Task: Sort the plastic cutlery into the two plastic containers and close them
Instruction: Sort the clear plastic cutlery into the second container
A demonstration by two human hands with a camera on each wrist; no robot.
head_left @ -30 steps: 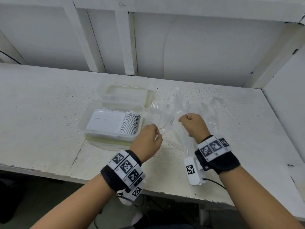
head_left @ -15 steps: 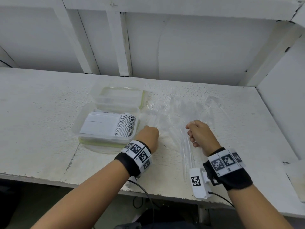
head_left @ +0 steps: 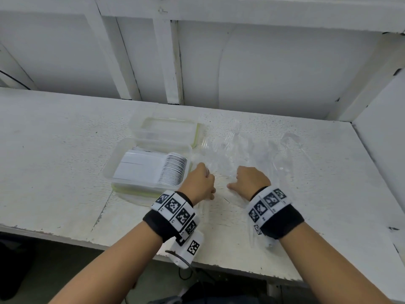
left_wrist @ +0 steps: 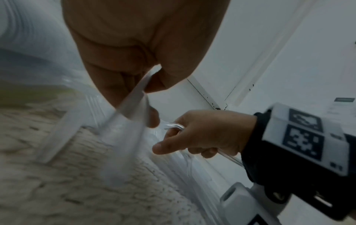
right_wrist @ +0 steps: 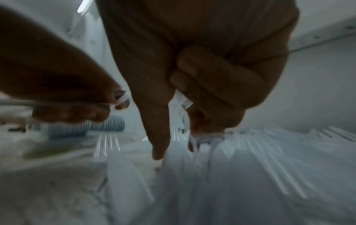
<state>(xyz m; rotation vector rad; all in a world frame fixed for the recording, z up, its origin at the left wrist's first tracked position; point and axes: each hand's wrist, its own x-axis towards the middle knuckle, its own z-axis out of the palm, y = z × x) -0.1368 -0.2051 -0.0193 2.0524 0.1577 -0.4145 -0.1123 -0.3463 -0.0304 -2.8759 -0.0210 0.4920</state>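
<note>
A heap of clear plastic cutlery (head_left: 243, 150) lies on the white table, right of two clear containers. The near container (head_left: 114, 170) holds a packed row of white spoons (head_left: 173, 172); the far container (head_left: 168, 130) stands behind it, its contents unclear. My left hand (head_left: 202, 179) sits at the heap's left edge beside the near container and pinches a clear cutlery handle (left_wrist: 133, 100). My right hand (head_left: 247, 178) is just to its right, fingers curled round several clear forks (right_wrist: 180, 109) over the heap. The right hand (left_wrist: 204, 135) also shows in the left wrist view.
Green-rimmed lids (head_left: 131, 191) lie under or beside the containers. A white wall with upright beams (head_left: 168, 62) closes the back and a side panel (head_left: 381, 132) the right. More clear cutlery (head_left: 254, 235) lies under my right wrist near the table's front edge.
My right hand has moved left and down onto the heap, closer to the left hand. The left hand has stayed by the near container with its piece.
</note>
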